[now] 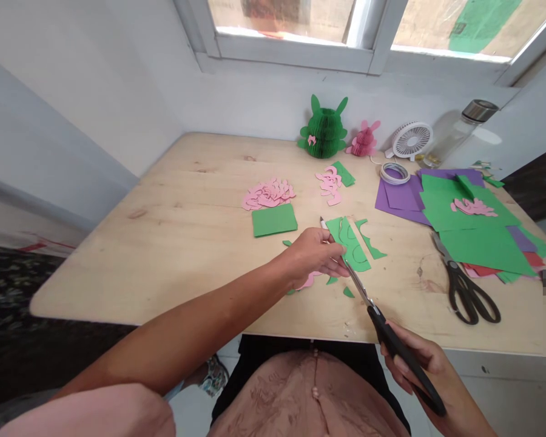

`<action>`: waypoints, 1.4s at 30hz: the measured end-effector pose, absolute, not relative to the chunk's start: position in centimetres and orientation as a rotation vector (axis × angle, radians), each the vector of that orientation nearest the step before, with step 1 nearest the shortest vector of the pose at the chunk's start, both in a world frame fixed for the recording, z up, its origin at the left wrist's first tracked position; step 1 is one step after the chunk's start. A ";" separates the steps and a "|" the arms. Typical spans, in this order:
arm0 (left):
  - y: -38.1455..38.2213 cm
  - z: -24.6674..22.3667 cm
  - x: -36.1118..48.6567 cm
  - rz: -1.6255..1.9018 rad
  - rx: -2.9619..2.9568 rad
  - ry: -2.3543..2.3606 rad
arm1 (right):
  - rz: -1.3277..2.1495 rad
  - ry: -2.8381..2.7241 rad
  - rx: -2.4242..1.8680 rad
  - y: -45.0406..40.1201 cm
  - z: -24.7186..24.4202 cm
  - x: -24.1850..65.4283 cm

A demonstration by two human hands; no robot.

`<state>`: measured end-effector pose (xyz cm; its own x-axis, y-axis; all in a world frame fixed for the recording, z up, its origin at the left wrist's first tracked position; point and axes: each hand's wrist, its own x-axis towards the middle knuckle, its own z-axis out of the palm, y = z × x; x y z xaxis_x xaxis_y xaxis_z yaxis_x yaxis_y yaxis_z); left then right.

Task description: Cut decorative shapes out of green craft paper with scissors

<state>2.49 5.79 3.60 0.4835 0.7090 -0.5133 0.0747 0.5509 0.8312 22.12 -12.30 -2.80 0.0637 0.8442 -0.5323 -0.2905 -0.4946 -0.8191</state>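
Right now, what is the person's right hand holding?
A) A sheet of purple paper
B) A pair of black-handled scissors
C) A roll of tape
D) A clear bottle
B. The right hand grips the black-handled scissors, whose blades reach the green paper held by the left hand.

- Passage over the wooden tabletop [164, 243] is offered left of the pink paper cut-outs [268, 194].
- The centre is blocked by the green paper cut-out [348, 243].
- The right side is obstructed by black-handled scissors [471, 297] and stacked coloured paper [482, 243].
- The far edge is lined by a green paper rabbit [324, 128].
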 end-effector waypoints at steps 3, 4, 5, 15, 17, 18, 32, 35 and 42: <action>5.8 3.6 2.5 0.462 0.930 1.015 | 1.590 -0.608 -1.446 -12.2 -2.8 22.2; 5.8 3.6 2.5 0.461 0.927 1.012 | 1.588 -0.611 -1.448 -12.2 -2.8 22.2; 5.8 3.6 2.5 0.463 0.922 1.010 | 1.585 -0.613 -1.451 -12.2 -2.9 22.2; 5.9 2.9 2.4 0.482 0.901 0.990 | 1.530 -0.633 -1.542 -12.3 -2.9 22.2; 5.8 2.7 2.3 0.489 0.885 0.976 | 1.523 -0.661 -1.544 -12.2 -2.6 22.1; 5.8 2.6 2.3 0.495 0.878 0.973 | 1.520 -0.674 -1.545 -12.2 -2.5 22.1; 4.0 1.8 1.4 0.759 0.748 0.965 | 1.328 -0.522 -1.399 -12.4 -2.1 20.8; 3.6 1.8 1.2 0.785 0.729 0.961 | 1.365 -0.602 -1.378 -12.0 -2.2 20.6; 3.4 2.4 0.5 0.809 0.764 0.983 | 1.475 -0.768 -1.366 -13.1 -3.5 21.7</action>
